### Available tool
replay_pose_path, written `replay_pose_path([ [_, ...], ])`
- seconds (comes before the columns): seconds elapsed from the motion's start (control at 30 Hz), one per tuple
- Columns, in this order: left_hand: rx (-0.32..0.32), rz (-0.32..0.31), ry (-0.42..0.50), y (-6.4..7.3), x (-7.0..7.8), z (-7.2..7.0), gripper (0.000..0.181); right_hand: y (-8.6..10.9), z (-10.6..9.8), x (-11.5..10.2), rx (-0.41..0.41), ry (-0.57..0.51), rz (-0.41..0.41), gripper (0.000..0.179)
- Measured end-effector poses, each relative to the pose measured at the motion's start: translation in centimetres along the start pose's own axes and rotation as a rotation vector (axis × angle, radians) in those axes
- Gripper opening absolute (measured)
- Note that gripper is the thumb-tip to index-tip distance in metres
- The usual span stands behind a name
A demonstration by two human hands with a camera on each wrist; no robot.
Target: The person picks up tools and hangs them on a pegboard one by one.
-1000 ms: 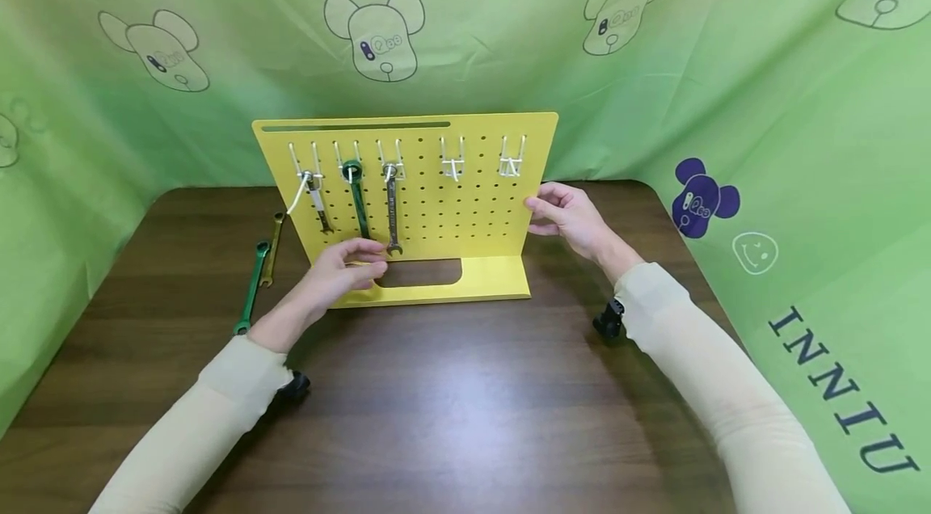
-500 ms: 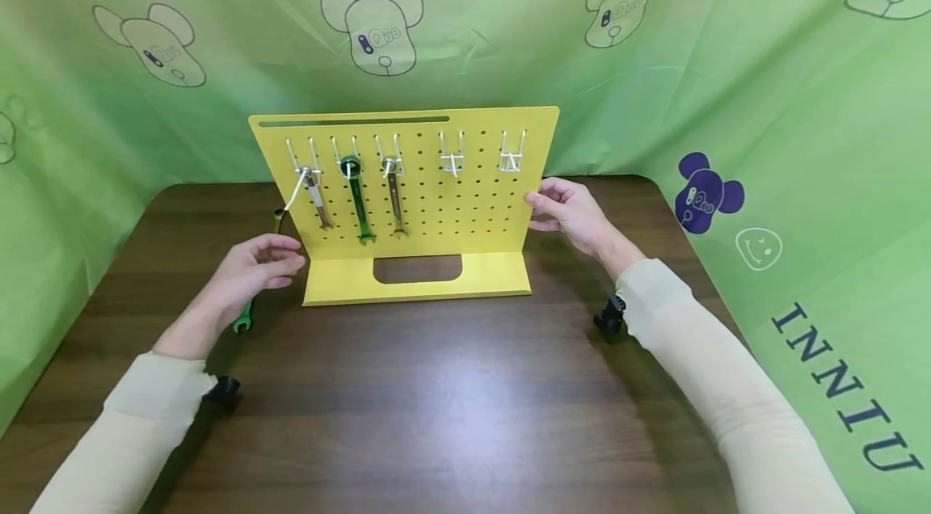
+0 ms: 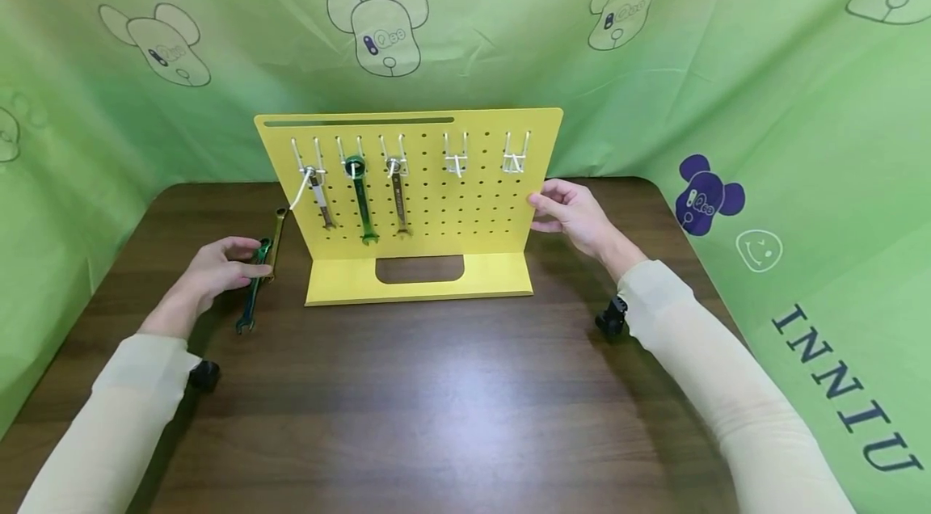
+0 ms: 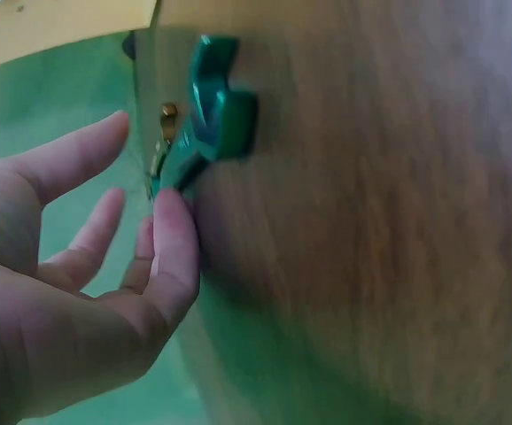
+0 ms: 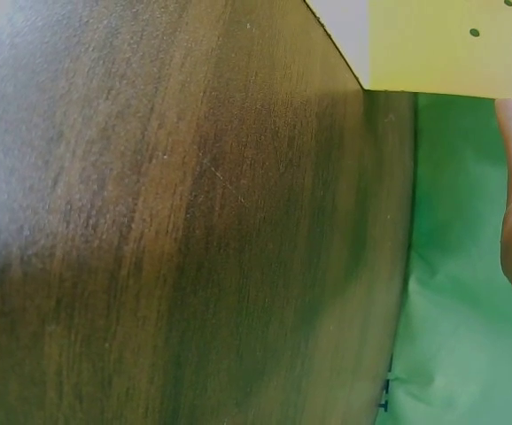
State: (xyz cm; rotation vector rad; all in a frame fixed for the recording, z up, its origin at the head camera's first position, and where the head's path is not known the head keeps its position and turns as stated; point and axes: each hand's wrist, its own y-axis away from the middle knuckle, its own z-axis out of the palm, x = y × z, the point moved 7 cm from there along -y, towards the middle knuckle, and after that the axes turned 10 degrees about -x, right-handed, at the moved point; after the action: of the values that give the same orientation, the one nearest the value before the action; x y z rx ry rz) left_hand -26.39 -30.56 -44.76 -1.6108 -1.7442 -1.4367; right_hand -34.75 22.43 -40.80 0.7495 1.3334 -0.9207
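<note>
At the left of the table my left hand (image 3: pixel 221 265) is over a green wrench (image 3: pixel 251 296), thumb and fingers parted on either side of its ring end. The left wrist view shows the open end of this green wrench (image 4: pixel 212 115) just past the fingertips. A brass-coloured wrench (image 3: pixel 279 235) lies right beside it. My right hand (image 3: pixel 575 215) grips the right edge of a yellow pegboard (image 3: pixel 465 215), thumb in front and other fingers partly hidden behind. On its hooks hang a silver wrench (image 3: pixel 320 200), a second green wrench (image 3: pixel 363 203) and a dark metal wrench (image 3: pixel 399 203).
Two white hooks at the board's right, a left one (image 3: pixel 455 162) and a right one (image 3: pixel 515 162), carry nothing. The board stands on its yellow base (image 3: pixel 494 275) on the brown wooden table (image 3: pixel 465 393). A green printed curtain (image 3: pixel 494 53) surrounds the table.
My left hand has moved left, from the lower part of the board to the green wrench on the table. The hanging wrenches have swung slightly. My right hand stays on the board's edge.
</note>
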Motion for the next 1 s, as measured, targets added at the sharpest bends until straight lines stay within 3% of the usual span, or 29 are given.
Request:
replay_pose_path([
  [0.17,-0.028,-0.044,-0.018,-0.1,-0.3,-0.2,0.080,0.0,0.0,-0.1,-0.002,-0.014,-0.006,0.007],
  [0.4,-0.054,-0.075,0.043,0.0,-0.8,-0.3,0.082,0.1,0.1,0.0,-0.001,-0.013,0.002,0.007],
  [0.73,-0.043,-0.037,0.066,0.3,-1.2,-0.5,0.078,0.2,-0.1,-0.1,-0.004,-0.015,0.000,0.006],
  [1.0,-0.021,-0.014,0.012,0.4,-1.3,-0.5,0.074,0.1,0.0,0.0,-0.003,0.003,0.006,0.010],
])
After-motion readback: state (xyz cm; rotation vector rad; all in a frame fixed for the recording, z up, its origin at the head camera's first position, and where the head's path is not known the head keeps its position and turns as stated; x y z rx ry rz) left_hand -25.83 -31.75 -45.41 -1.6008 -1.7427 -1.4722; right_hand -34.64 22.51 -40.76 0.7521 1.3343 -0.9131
